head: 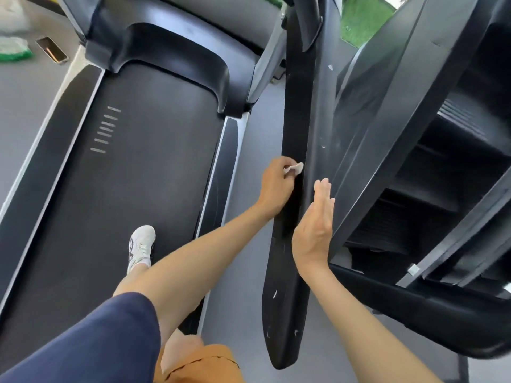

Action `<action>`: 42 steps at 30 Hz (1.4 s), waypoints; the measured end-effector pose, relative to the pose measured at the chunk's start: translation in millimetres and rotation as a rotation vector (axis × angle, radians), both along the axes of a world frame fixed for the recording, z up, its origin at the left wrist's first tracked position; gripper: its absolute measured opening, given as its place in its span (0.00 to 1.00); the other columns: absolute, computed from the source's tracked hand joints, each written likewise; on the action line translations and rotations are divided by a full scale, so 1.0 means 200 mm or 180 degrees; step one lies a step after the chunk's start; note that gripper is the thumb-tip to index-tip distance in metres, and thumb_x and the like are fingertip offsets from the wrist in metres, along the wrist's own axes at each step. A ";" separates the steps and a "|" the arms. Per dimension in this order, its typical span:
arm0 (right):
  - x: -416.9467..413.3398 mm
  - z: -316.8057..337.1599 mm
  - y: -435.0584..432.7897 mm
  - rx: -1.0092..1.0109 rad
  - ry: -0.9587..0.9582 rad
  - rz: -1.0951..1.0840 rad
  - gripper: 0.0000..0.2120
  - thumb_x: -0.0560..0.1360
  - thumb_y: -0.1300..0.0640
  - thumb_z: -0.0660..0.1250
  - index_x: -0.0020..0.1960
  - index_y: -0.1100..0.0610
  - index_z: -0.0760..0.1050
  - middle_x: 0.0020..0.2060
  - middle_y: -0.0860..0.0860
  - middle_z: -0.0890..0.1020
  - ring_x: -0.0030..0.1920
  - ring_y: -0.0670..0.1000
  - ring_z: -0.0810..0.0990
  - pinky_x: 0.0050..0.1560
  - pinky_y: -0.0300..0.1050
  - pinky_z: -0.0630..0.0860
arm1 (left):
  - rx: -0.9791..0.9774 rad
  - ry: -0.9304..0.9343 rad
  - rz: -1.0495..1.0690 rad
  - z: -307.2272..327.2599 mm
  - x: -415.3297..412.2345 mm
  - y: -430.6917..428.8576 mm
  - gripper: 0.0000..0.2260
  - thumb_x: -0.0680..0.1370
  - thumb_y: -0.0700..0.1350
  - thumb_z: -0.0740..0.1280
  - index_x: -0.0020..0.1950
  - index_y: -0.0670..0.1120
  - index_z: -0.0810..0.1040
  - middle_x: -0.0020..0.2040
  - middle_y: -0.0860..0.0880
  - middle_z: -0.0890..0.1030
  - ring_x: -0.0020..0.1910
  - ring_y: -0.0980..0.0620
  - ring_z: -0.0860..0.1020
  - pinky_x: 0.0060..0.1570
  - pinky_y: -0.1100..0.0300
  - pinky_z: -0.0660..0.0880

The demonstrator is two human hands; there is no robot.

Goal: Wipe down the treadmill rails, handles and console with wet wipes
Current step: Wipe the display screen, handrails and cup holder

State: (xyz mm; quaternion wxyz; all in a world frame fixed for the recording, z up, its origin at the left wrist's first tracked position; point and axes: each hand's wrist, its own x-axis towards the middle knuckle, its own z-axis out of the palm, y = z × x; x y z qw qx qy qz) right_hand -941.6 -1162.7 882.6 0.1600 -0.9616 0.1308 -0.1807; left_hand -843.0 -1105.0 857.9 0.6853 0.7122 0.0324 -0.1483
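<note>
Head view, looking down from a person standing on a treadmill. Nearest, at six to seven o'clock, a dark blue legging and an orange hem. Above them two bare forearms reach toward one o'clock. The right hand (313, 228) lies flat against the right side of the long black rail (287, 272), fingers (323, 192) straight and pressed together, holding nothing. Just beyond it, at the frame's centre, the left hand (275, 186) wraps the rail's left side, its fingers pinching a small crumpled white wipe (295, 168) against the rail's top.

At eight o'clock a white shoe (141, 244) stands on the belt (132, 175). Farther off, at eleven o'clock, a phone (52, 49) and a green-and-white packet (13, 49) lie on the floor.

By my judgement the task is midway on this rail: pale flecks show on it both nearer than the wipe and farther up toward twelve o'clock, so neither stretch looks finished. The console is out of view; whether the left-side rail and handles are done cannot be told.
</note>
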 end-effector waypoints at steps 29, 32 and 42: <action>0.00 0.02 0.01 -0.0150 0.0126 0.0021 0.29 0.73 0.81 0.52 0.72 0.67 0.62 0.73 0.62 0.64 0.75 0.57 0.58 0.76 0.51 0.52 | 0.0231 0.0609 -0.0472 -0.08 -0.08 0.08 0.12 0.79 0.43 0.61 0.36 0.43 0.72 0.33 0.49 0.73 0.33 0.52 0.71 0.34 0.61 0.67; 0.00 0.02 0.01 -0.0154 0.0127 0.0030 0.29 0.74 0.80 0.51 0.73 0.67 0.61 0.73 0.62 0.64 0.75 0.58 0.58 0.76 0.53 0.53 | 0.0097 0.0376 -0.0091 0.00 0.19 -0.03 0.16 0.80 0.46 0.58 0.33 0.44 0.68 0.30 0.44 0.69 0.30 0.50 0.67 0.34 0.59 0.67; 0.00 0.02 0.01 -0.0112 0.0145 0.0038 0.28 0.74 0.79 0.52 0.72 0.67 0.62 0.73 0.63 0.63 0.75 0.59 0.59 0.76 0.52 0.52 | 0.0175 -0.0088 -0.0644 -0.14 -0.45 0.17 0.10 0.76 0.29 0.58 0.46 0.43 0.73 0.45 0.51 0.76 0.44 0.55 0.73 0.44 0.66 0.69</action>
